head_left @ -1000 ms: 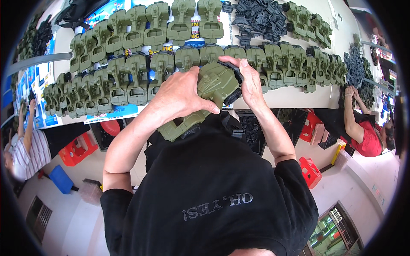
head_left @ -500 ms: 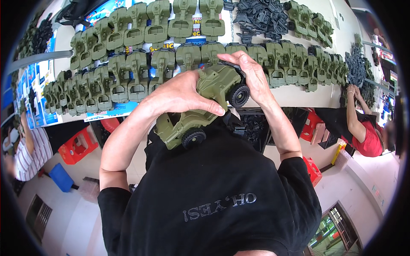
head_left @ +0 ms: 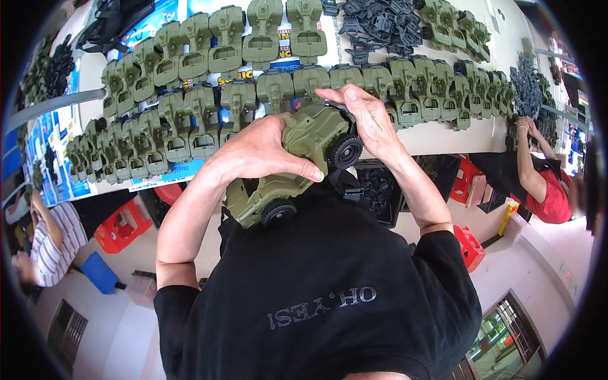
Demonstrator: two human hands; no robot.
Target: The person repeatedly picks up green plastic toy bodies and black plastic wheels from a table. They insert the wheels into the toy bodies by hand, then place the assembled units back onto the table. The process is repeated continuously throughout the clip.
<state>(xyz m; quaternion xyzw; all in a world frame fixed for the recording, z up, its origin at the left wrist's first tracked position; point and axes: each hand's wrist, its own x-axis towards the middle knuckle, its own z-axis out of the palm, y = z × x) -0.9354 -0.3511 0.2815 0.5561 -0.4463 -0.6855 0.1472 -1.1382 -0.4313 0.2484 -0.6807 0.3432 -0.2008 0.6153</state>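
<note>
Tilted in front of my chest is an olive-green toy jeep (head_left: 312,130) with black wheels showing on its near side. My left hand (head_left: 259,152) wraps over the middle of its body, thumb laid along the side. At the front end, my right hand (head_left: 369,120) has its fingers and palm pressed against a dark part (head_left: 342,111), probably a bumper. The fingers on the far side of the jeep are hidden.
Rows of olive-green toy jeep bodies (head_left: 204,117) line the white table (head_left: 437,144). A heap of dark grey plastic parts (head_left: 380,28) lies behind them. Below the edge is a bin of black parts (head_left: 377,190). Red stools (head_left: 122,226) and co-workers (head_left: 548,190) are at both sides.
Both hands have shifted slightly left with the jeep, keeping their hold. The whole view has also moved a little, and the co-worker at the left has changed posture.
</note>
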